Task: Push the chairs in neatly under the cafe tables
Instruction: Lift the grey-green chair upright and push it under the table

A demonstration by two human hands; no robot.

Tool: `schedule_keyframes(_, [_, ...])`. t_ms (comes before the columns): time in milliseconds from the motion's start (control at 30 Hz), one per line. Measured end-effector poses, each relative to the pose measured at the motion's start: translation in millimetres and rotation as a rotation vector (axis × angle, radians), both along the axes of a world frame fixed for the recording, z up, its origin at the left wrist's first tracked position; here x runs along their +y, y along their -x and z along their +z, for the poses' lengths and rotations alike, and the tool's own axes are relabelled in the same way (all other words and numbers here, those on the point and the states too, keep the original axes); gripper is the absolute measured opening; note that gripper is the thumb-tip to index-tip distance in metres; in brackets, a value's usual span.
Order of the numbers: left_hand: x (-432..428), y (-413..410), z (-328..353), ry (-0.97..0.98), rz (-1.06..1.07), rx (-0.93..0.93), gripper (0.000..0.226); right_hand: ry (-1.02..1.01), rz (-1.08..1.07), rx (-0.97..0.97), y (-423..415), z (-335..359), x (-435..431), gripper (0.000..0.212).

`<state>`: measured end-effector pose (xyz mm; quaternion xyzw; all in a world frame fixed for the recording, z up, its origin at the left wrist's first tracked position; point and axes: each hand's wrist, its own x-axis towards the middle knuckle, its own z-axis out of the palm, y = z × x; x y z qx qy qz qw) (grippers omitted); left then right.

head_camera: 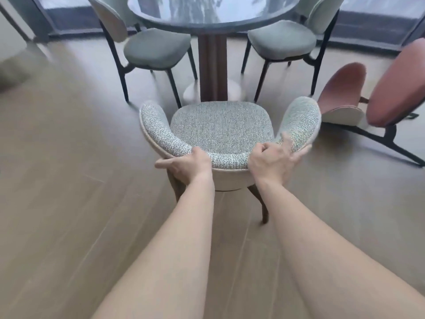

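A grey tweed chair with a curved backrest stands in front of me, its seat facing a round dark marble table on a brown pedestal. My left hand grips the left part of the backrest from behind. My right hand holds the right part of the backrest, fingers wrapped over its top edge. The chair's front edge sits just short of the table's pedestal base. Two grey-green chairs, one on the left and one on the right, have their seats partly under the tabletop.
A rust-red chair lies tipped over on the wooden floor at the right, with a second reddish shell beside it. Dark window frames run along the far wall. Open wooden floor spreads to the left.
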<state>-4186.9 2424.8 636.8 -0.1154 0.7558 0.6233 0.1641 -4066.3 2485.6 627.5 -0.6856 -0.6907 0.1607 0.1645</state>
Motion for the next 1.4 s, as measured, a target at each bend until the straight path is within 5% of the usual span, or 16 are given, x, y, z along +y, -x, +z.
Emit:
schedule_keyframes(300, [27.1, 11.8, 3.2, 0.001, 0.019, 0.018, 0.056, -0.066, 0.124, -0.099, 8.7, -1.3, 24.6, 0.054])
schedule_keyframes(400, [21.8, 10.4, 2.6, 0.062, -0.067, 0.27, 0.056, -0.06, 0.275, -0.121, -6.6, 4.0, 21.8, 0.055])
schedule_keyframes(500, [6.4, 3.2, -10.6, 0.293, -0.397, 0.805, 0.036, -0.037, 0.571, -0.207, -33.6, 14.1, 29.0, 0.076])
schedule_keyframes(567, [-13.0, -2.3, -18.3, 0.428, -0.7, 0.966, 0.05, -0.027, 0.776, -0.354, -48.4, 23.2, 40.5, 0.093])
schedule_keyframes(733, [-36.3, 28.4, -7.7, 0.696, -1.178, 1.178, 0.087, -0.063, 0.963, -0.525, -31.9, 33.9, 52.9, 0.08])
schedule_keyframes(900, [2.2, 63.8, 24.9, 1.031, -1.62, 1.197, 0.083, -0.118, 1.066, -0.614, -14.4, 31.9, 60.8, 0.073])
schedule_keyframes(1400, [101.4, 107.3, 14.5, 1.003, -1.616, 1.313, 0.06, -0.165, 1.061, -0.624, 20.8, 32.7, 159.7, 0.06])
